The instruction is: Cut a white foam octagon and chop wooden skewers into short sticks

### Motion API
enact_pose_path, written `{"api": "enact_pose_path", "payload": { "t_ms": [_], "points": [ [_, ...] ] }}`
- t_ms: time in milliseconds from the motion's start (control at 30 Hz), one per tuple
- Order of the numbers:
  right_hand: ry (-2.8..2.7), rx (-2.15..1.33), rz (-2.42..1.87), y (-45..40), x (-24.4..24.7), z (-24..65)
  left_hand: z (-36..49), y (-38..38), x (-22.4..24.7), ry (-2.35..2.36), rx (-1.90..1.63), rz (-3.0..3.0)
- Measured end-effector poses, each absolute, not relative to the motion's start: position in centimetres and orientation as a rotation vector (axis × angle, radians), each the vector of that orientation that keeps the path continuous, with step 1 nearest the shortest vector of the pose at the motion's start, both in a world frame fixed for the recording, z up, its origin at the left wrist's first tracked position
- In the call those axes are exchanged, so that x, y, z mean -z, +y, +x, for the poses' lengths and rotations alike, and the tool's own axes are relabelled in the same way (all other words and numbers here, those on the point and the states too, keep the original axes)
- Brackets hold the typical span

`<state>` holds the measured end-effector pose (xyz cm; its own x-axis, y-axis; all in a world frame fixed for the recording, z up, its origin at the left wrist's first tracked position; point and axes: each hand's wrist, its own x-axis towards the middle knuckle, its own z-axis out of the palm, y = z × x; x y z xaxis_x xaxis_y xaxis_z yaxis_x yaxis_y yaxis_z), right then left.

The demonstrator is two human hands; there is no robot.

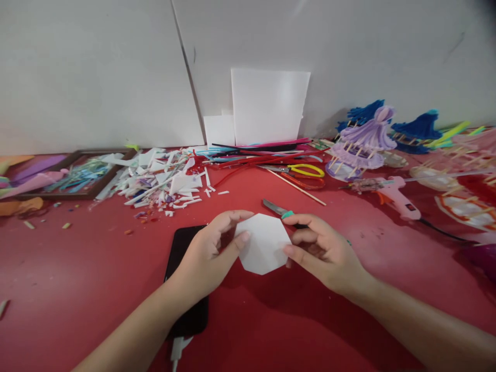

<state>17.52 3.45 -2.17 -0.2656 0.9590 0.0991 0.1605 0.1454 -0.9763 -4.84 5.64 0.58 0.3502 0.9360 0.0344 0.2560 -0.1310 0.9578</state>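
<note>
The step in hand appears to be holding and looking over a many-sided white piece (264, 245), its edges straight and its corners sharp. It is between the two hands, right in front of the person, above the red worktop (248, 330), on which a shadow falls.

The left hand (209, 250) pinches the piece at its left edge, thumb laid on the near face and forefinger along the upper rim. The right hand (329, 253) pinches the opposite edge, thumb on the face and the other fingers bent behind. Both grips look light, and the middle of the piece is left bare.

A cutter (274, 207) shows its blade just beyond the piece and runs in behind the right fingers (whether it is gripped there or simply lies on the worktop, I cannot tell). With that blade so near, the next move seems to call for a steady left pinch, so that the right hand can be freed without bending the piece.

A black phone (191, 318) lies partly under the left wrist. Well beyond the hands are a heap of white scraps (155, 178), yellow-handled scissors (310, 169) and, to the right, a pink glue gun (399, 196).
</note>
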Motion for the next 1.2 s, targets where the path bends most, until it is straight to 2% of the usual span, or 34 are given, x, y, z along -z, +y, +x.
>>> {"api": "enact_pose_path", "payload": {
  "t_ms": [133, 367, 533, 700, 900, 1067, 1200],
  "points": [
    [-1.676, -1.173, -1.144, 3.5, 2.1, 17.8, -5.1, 5.7, -0.7, 1.178, -0.846, 1.676],
    [-1.854, -0.399, -1.459, 5.1, 1.9, 19.2, -4.8, 5.3, -0.5, 1.234, -0.563, 1.929],
    [-2.105, -0.229, -1.627, 6.3, 2.6, 20.4, -4.7, 5.1, -0.3, 1.327, -0.598, 2.28],
    [-2.134, -0.247, -1.713, 6.5, 3.0, 20.9, -5.2, 5.4, -0.4, 1.464, -0.565, 2.431],
    [-1.819, -0.444, -1.671, 6.8, 2.3, 22.0, -5.6, 5.8, -1.7, 1.607, -0.576, 2.419],
    [-1.225, -0.91, -1.535, 7.1, 2.1, 21.6, -6.2, 6.3, -2.6, 1.816, -0.647, 2.323],
    [-1.022, -1.193, -1.373, 7.4, 2.6, 20.7, -6.3, 6.3, -2.1, 1.813, -0.701, 2.369]
  ]
}}
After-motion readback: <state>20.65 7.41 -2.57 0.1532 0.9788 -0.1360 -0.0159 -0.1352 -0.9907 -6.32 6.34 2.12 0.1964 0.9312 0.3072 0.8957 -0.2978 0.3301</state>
